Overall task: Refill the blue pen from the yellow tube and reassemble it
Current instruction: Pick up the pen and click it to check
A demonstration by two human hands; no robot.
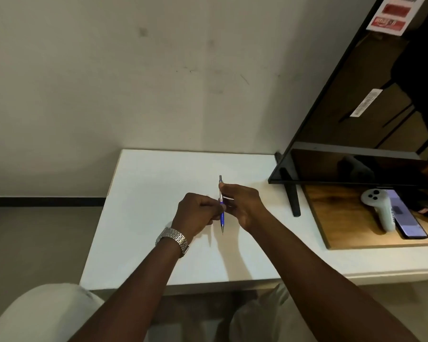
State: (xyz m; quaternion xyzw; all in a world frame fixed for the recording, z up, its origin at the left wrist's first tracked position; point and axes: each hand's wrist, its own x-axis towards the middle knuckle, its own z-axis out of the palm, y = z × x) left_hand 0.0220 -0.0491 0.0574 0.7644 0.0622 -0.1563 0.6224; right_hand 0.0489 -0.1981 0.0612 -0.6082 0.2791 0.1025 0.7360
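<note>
The blue pen stands nearly upright above the white table, its thin metal tip pointing toward me and its grey cap end pointing away. My left hand, with a metal watch on the wrist, pinches the blue grip section from the left. My right hand holds the pale upper barrel from the right, with the thumb near the top. Both hands meet around the pen's middle. No yellow tube is visible.
A black TV on a thin leg stands at the right. A wooden board beneath it carries a white controller and a phone. My knees show below the table's near edge.
</note>
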